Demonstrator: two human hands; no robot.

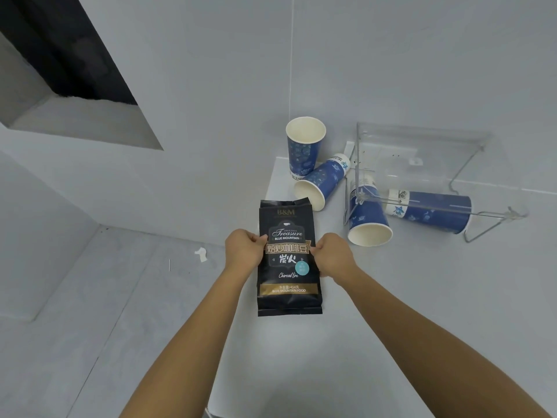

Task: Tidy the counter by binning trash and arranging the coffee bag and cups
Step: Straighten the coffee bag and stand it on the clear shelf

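Observation:
A black coffee bag (288,276) with gold and white lettering is held over the left part of the white counter (391,312). My left hand (244,249) grips its left edge and my right hand (333,257) grips its right edge. Behind the bag, one blue paper cup (303,146) stands upright by the wall. A second blue cup (321,182) lies on its side, mouth toward me. A third cup (368,220) and a fourth cup (431,210) also lie tipped, partly under a clear cover.
A clear plastic socket cover (422,170) juts from the wall over the tipped cups. A small white scrap of paper (201,254) lies on the grey floor left of the counter. A dark wall opening (60,49) is at the upper left.

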